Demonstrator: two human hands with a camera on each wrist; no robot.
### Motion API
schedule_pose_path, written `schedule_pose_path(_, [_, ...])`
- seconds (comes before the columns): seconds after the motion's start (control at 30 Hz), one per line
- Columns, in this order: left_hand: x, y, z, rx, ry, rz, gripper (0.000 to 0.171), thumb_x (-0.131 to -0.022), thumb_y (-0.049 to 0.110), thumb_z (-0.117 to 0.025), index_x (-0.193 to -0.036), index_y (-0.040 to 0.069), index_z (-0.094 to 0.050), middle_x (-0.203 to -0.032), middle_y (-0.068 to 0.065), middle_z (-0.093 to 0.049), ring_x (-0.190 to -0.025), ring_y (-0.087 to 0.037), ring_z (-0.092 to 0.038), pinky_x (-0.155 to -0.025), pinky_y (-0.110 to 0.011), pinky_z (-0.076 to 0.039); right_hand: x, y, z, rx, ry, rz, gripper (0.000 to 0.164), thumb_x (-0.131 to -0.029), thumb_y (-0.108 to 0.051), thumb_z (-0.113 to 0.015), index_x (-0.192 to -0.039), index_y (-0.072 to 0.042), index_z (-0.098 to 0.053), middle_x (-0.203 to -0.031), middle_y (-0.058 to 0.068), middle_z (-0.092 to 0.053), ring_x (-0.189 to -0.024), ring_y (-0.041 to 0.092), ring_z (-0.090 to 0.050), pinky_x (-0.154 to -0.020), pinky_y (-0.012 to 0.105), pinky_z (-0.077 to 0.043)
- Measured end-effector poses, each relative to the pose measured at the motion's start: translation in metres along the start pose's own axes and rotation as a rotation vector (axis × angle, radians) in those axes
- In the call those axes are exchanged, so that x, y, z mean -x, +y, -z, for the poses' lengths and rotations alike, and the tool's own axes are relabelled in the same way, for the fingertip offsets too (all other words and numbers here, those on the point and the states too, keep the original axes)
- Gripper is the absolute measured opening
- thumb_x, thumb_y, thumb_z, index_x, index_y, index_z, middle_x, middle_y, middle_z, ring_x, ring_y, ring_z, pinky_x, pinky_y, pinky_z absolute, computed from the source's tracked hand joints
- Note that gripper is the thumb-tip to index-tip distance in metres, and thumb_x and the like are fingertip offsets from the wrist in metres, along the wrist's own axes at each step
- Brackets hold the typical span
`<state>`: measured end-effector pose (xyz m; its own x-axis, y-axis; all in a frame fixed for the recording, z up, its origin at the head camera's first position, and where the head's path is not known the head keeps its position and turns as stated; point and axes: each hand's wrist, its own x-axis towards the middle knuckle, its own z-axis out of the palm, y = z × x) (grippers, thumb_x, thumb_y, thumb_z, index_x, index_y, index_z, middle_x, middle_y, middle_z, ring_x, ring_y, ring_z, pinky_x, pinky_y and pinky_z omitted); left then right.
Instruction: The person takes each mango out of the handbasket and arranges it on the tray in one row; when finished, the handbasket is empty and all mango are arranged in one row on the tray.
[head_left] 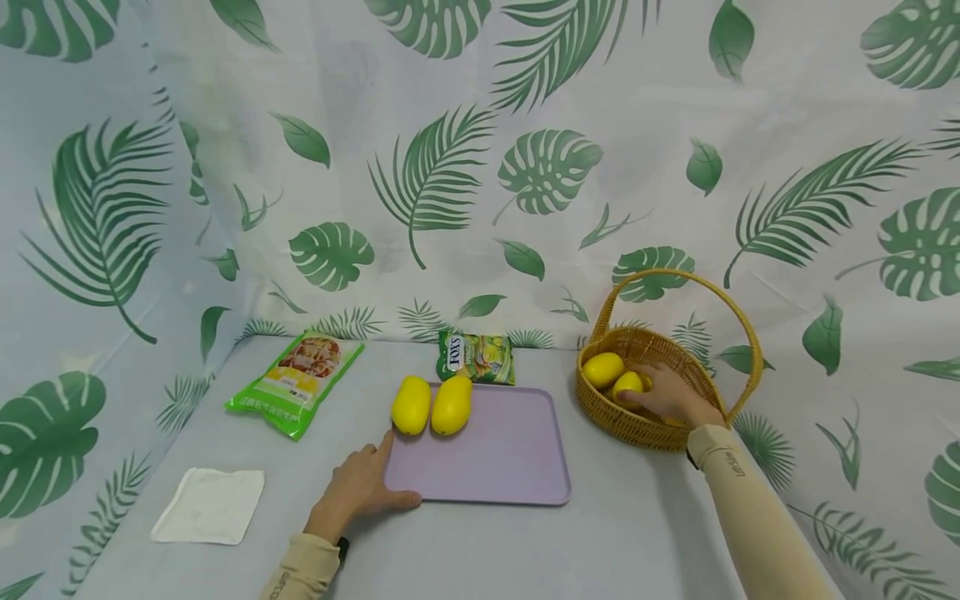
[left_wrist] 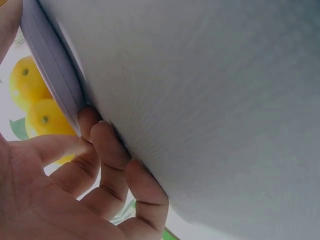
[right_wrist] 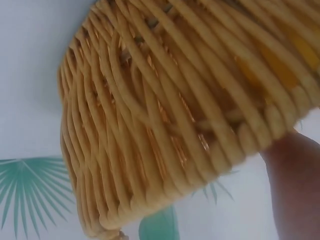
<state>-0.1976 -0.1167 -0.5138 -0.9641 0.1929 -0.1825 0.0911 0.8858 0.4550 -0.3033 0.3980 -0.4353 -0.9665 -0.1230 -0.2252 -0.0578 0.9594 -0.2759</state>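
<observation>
A lilac tray [head_left: 487, 450] lies on the table with two yellow mangoes [head_left: 411, 406] side by side at its far left corner. My left hand [head_left: 363, 483] rests at the tray's near left corner, thumb along the front edge and forefinger by the left side. The left wrist view shows its other fingers [left_wrist: 145, 182] loosely bent against the table surface. Inside a wicker basket [head_left: 630, 429] on the right, my right hand [head_left: 663, 392] grips a yellow mango [head_left: 628, 385]; another mango [head_left: 602, 369] lies beside it. Basket weave [right_wrist: 175, 110] hides those fingers in the right wrist view.
The basket's tall handle [head_left: 678, 273] arches over the right forearm. A green snack bag [head_left: 300, 375] lies at the back left, a FOX'S candy bag [head_left: 480, 357] behind the tray, and a white square packet [head_left: 212, 505] at the front left. Leaf-printed cloth walls border the table.
</observation>
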Motion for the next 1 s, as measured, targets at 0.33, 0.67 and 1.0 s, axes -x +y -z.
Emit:
schedule_pose_path(0.33, [0.0, -0.002, -0.002, 0.005, -0.017, 0.007, 0.122, -0.067, 0.067, -0.083, -0.155, 0.001, -0.032, -0.13, -0.029, -0.059, -0.11, -0.04, -0.061, -0.093, -0.062, -0.05, 0.01, -0.008, 0.005, -0.048, 0.064, 0.029, 0.091, -0.093, -0.065, -0.057, -0.153, -0.001, -0.036, -0.156, 0.037, -0.025, -0.14, 0.061, -0.027, -0.108, 0.077, -0.028])
schedule_pose_path(0.67, [-0.001, -0.001, 0.0, -0.011, -0.011, 0.002, 0.122, -0.066, 0.066, -0.083, -0.155, 0.0, -0.032, -0.131, -0.03, -0.059, -0.11, -0.041, -0.062, -0.092, -0.063, -0.05, 0.019, -0.039, 0.013, -0.081, 0.146, 0.142, 0.086, -0.093, -0.061, -0.06, -0.154, -0.004, -0.036, -0.159, 0.029, -0.027, -0.144, 0.054, -0.026, -0.111, 0.074, -0.027])
schedule_pose_path(1.0, [-0.002, -0.002, -0.001, -0.015, 0.005, -0.014, 0.123, -0.065, 0.067, -0.084, -0.154, -0.001, -0.033, -0.128, -0.029, -0.06, -0.107, -0.04, -0.063, -0.09, -0.063, -0.051, 0.025, -0.072, 0.01, -0.133, 0.203, 0.221, 0.079, -0.093, -0.052, -0.065, -0.152, -0.007, -0.039, -0.157, 0.028, -0.032, -0.138, 0.05, -0.037, -0.109, 0.068, -0.037])
